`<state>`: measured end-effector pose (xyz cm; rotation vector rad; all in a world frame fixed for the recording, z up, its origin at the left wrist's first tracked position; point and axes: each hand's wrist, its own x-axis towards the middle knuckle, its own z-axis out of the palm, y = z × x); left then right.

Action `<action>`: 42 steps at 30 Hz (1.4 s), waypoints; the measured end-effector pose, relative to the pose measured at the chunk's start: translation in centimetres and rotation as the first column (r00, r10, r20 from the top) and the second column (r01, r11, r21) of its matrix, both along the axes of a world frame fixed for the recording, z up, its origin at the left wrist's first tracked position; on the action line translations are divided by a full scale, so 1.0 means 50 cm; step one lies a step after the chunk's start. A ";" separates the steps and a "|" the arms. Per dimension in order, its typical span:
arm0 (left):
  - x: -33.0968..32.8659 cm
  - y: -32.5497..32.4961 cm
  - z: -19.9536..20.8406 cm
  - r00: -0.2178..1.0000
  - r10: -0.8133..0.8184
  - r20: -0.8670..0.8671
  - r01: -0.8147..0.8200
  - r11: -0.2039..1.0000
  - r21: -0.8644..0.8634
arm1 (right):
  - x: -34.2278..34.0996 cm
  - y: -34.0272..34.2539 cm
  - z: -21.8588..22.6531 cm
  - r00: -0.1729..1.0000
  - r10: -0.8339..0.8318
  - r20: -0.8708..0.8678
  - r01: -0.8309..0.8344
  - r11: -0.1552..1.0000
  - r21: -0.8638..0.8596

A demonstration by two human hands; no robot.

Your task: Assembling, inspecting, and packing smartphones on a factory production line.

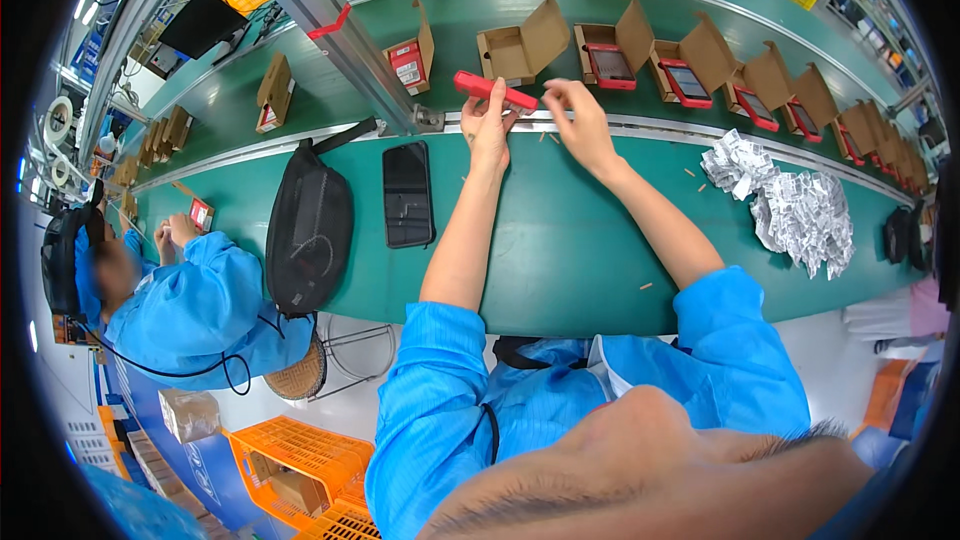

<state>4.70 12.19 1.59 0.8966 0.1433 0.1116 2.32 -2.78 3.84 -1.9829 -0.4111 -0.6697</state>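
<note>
My left hand [487, 135] grips a red handheld device [512, 97] near the far rail of the bench, with the device seen mostly edge-on. Just right of it is my right hand [582, 130], fingers loosely bent and apart, nothing visible in them. Beyond the device stands an open cardboard box [507, 55] with nothing seen inside. To its right, another open box holds a red device [610, 67] with a screen. Left of the empty box, an open carton contains a red item [408, 68] with a white label.
A black pouch [310, 230] and a black phone [407, 195] lie left of my arms. Crumpled white paper strips [800, 215] are heaped at right. A metal post [325, 25] rises ahead. Another person [205, 300] in blue works at left, beside orange crates [300, 460].
</note>
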 end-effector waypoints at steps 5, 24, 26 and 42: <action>-0.006 -0.031 0.006 0.997 0.076 -0.015 -0.073 0.983 0.169 | -0.013 0.009 0.016 0.914 0.104 0.393 0.112 0.864 -0.491; -0.047 -0.077 0.022 0.920 0.252 0.300 -0.360 0.848 0.389 | -0.034 0.046 -0.047 0.857 0.224 -0.463 0.121 0.788 0.604; -0.041 -0.073 0.015 0.902 0.257 0.347 -0.393 0.822 0.413 | -0.062 0.031 -0.031 0.857 0.252 -0.449 0.104 0.770 0.630; -0.071 -0.073 0.035 0.829 -0.514 0.221 0.553 0.811 -0.188 | -0.237 -0.439 0.129 0.344 -0.938 0.047 0.616 0.188 -0.765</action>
